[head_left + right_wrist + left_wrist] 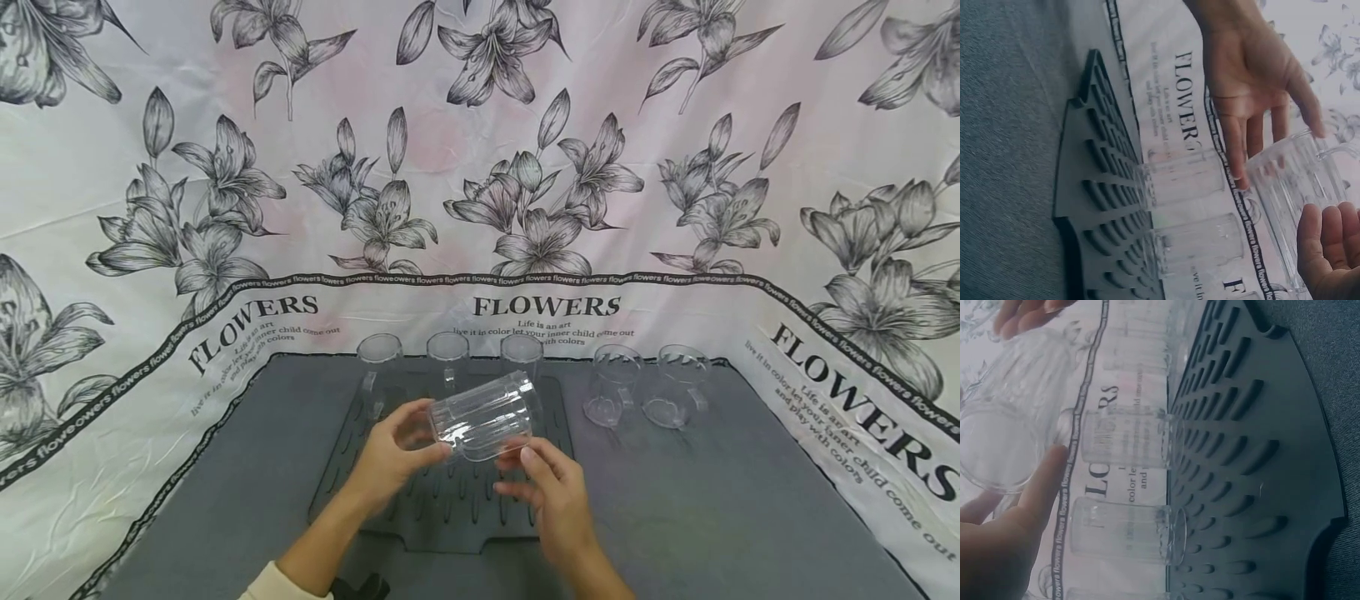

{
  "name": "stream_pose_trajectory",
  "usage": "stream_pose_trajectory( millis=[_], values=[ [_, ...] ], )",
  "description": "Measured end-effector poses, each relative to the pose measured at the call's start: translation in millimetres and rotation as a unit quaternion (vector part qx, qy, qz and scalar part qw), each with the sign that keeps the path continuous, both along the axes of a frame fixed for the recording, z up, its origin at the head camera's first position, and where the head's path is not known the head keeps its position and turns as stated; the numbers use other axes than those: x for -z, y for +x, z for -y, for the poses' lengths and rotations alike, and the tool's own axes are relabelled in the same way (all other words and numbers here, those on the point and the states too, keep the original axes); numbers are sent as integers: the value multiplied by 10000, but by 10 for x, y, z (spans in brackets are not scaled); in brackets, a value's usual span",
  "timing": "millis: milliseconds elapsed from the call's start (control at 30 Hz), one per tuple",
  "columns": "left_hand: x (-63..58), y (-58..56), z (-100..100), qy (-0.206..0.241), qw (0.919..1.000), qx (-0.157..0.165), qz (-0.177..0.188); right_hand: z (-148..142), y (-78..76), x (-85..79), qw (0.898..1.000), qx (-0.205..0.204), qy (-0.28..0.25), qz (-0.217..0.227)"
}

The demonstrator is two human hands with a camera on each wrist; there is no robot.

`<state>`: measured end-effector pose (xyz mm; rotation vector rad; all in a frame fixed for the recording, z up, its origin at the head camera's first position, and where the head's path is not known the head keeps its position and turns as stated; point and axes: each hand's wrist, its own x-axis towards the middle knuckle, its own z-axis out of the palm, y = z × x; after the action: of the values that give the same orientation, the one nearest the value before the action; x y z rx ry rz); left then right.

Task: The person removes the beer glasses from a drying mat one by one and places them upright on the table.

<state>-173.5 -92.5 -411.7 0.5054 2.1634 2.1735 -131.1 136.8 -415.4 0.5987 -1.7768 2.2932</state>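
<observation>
A clear glass mug (483, 417) is held on its side and tilted above a dark ridged drying mat (442, 542). My left hand (393, 454) grips its left end between thumb and fingers. At the lower right end, my right hand (555, 496) pinches the glass between thumb and fingertips. The handle of the mug (1297, 187) shows near the left thumb in the right wrist view. Seen from the left wrist, one round end of the mug (1000, 447) faces the camera.
Several clear glass mugs stand at the back: three along the mat's far edge, such as the left one (380, 371), and two on the grey table (712, 500) at right, including the outermost mug (675, 387). A flower-printed cloth (540, 308) hangs behind and at the sides.
</observation>
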Motion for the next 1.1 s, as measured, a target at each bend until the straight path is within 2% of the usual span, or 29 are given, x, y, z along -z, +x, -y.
stream_pose_trajectory(
  millis=[233,400,667,800,1100],
  values=[
    [24,-12,-52,169,9987,488,24,-21,-32,-128,9989,-239,-223,-341],
    [65,-24,-124,175,9979,628,59,-33,-51,-190,9981,-306,-59,-533],
    [114,-38,-187,115,9976,678,-13,-18,-53,-266,9961,-659,271,-526],
    [134,-39,-209,9,9977,667,-105,3,-52,-277,9948,-805,276,-561],
    [154,-59,-259,-477,9977,443,-175,65,-36,-324,9919,-1019,214,-724]
  ],
)
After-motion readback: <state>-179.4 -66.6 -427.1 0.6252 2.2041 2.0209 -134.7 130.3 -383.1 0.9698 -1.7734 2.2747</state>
